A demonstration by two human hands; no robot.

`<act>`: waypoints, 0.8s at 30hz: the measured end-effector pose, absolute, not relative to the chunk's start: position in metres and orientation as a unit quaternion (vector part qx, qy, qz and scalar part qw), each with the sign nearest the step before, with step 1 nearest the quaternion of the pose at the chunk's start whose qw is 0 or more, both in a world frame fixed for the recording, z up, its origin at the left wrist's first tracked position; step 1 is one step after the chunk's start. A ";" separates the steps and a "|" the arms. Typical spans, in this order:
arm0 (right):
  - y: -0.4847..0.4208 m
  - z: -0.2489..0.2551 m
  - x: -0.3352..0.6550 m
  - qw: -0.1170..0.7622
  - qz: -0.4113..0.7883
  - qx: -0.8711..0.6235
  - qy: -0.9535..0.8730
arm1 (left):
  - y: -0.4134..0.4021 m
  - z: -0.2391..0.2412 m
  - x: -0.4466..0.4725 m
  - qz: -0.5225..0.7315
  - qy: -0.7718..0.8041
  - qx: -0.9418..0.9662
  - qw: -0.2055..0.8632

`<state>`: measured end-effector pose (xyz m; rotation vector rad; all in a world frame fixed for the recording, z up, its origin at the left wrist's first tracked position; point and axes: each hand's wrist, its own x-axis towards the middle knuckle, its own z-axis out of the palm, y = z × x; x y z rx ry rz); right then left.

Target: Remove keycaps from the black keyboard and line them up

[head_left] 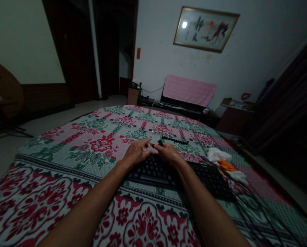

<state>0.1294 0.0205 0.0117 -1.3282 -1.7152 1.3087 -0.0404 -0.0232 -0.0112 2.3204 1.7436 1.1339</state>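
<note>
A black keyboard [153, 169] lies on the flowered bed cover, below both hands and partly hidden by my right wrist. My left hand [136, 152] is over its far left part, thumb and fingers curled toward each other. A small dark bit shows between them, too small to name. Close beside it, my right hand [168, 152] is closed on a small black piece [160, 142] whose end sticks up past the thumb. Its kind is unclear. Just beyond the hands, a row of small black pieces [176, 140], looking like keycaps, lies on the cover.
White cloth or tissue [219, 155] and an orange item [225, 165] lie right of the keyboard. Dark cables [256, 206] run along the bed's right side. A pink cloth [189, 90] covers something by the far wall, beneath a framed picture [207, 29].
</note>
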 end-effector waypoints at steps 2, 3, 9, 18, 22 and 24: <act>0.039 0.010 0.133 0.346 0.391 -0.539 -0.661 | -0.022 -0.011 -0.052 0.335 0.610 0.718 -0.003; 0.050 0.008 0.136 0.361 0.339 -0.562 -0.662 | -0.021 -0.011 -0.058 0.316 0.633 0.707 -0.009; 0.105 -0.006 0.142 0.333 0.166 -0.648 -0.665 | -0.017 -0.019 -0.083 0.286 0.688 0.664 0.064; 0.129 -0.015 0.117 0.283 0.095 -0.700 -0.649 | -0.015 -0.025 -0.084 0.323 0.684 0.646 0.107; 0.129 -0.020 0.113 0.268 0.084 -0.708 -0.648 | -0.017 -0.022 -0.083 0.322 0.688 0.641 0.109; 0.130 -0.022 0.112 0.270 0.082 -0.709 -0.646 | -0.018 -0.021 -0.082 0.324 0.688 0.640 0.112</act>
